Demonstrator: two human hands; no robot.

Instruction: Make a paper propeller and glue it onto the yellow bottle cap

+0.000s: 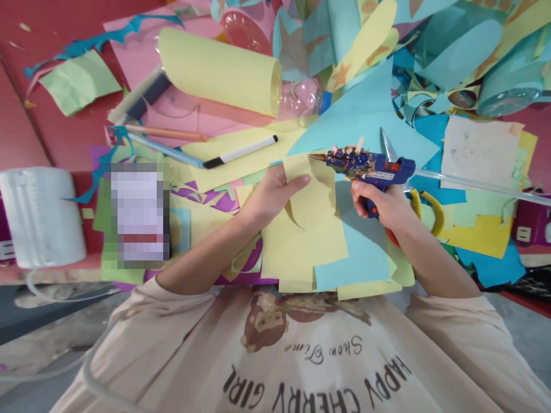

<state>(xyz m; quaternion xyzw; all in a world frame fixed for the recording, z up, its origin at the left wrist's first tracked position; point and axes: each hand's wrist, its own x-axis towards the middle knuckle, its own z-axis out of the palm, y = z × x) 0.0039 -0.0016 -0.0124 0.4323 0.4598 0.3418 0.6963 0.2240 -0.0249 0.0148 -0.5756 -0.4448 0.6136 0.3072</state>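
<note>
Your right hand (383, 203) grips the glue gun (372, 169) and your left hand (275, 192) pinches the pale yellow paper (316, 212) just below the gun's nozzle (317, 156), so steady the sheet and mind your left thumb (300, 183) (the tip is likely hot).

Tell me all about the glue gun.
The glue gun is dark blue, plastic-looking, with a white label and pale scraps crusted on its barrel. Its metallic nozzle points left, near the yellow paper; contact is unclear. A clear stick extends from its rear. The right hand holds its handle.
</note>
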